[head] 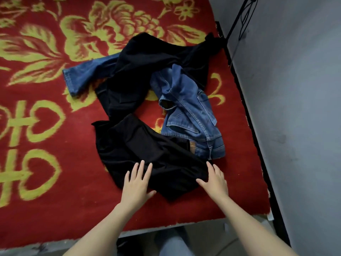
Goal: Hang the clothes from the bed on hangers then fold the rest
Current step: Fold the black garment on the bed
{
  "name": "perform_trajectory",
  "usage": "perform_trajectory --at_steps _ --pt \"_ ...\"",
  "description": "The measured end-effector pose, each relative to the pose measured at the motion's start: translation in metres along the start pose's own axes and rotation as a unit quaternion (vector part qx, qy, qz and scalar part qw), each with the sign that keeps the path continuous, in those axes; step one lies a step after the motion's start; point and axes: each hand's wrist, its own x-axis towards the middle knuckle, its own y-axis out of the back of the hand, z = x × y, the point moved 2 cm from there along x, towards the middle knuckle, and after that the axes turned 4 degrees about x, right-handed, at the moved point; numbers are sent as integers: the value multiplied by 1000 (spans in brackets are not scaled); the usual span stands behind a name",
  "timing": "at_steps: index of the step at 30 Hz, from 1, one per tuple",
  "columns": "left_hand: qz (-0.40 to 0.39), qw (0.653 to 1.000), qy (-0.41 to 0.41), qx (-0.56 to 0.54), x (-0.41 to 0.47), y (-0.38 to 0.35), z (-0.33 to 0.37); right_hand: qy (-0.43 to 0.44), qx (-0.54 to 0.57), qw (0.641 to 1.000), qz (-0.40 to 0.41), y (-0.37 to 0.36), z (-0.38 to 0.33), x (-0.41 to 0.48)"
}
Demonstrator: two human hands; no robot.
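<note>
Under the left hand (137, 183) and right hand (215, 180), the black garment (166, 163) is matt, smooth cloth in soft folds. Just beyond the right hand, the jeans (191, 111) are faded, coarse blue denim with a brown leather-like patch (192, 146). Left of the left hand, the blanket (55, 126) is fuzzy matt pile.

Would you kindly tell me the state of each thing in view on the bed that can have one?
Near black garment, unfolded, crumpled, lying under both grips.
Far black garment, unfolded, draped over the jeans.
Jeans, unfolded, bunched, one leg stretched left.
Left-hand grip, fingers straight, resting on the near black garment.
Right-hand grip, fingers straight, touching that garment's right edge.
</note>
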Motion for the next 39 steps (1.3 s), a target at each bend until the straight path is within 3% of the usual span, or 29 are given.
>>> perform_trajectory --at_steps 3,7,12,16,21,28,33,37,39 --pt "-38 999 -17 19 27 -19 9 -28 60 998 -23 -22 11 20" --pt "-104 995 -11 -1 31 -37 6 -48 163 985 5 -35 11 33" --pt "-89 996 9 7 6 -36 -3 -60 90 994 -9 -42 0 15" --pt "-86 996 -13 15 -15 -21 -19 -65 96 993 17 -46 2 -26" --pt "-80 995 -54 29 -50 -6 -45 -11 48 998 38 -52 -1 -76" --pt "-33 994 -90 -48 -103 18 -104 18 32 992 121 -41 -73 -128" --pt "71 990 -76 -98 -125 77 -189 62 103 978 172 -24 -154 -169" --pt "130 946 -28 -294 -154 148 -262 145 148 959 195 18 -240 -212" --pt "181 921 -28 -343 -167 184 -286 196 181 944 193 48 -279 -233"
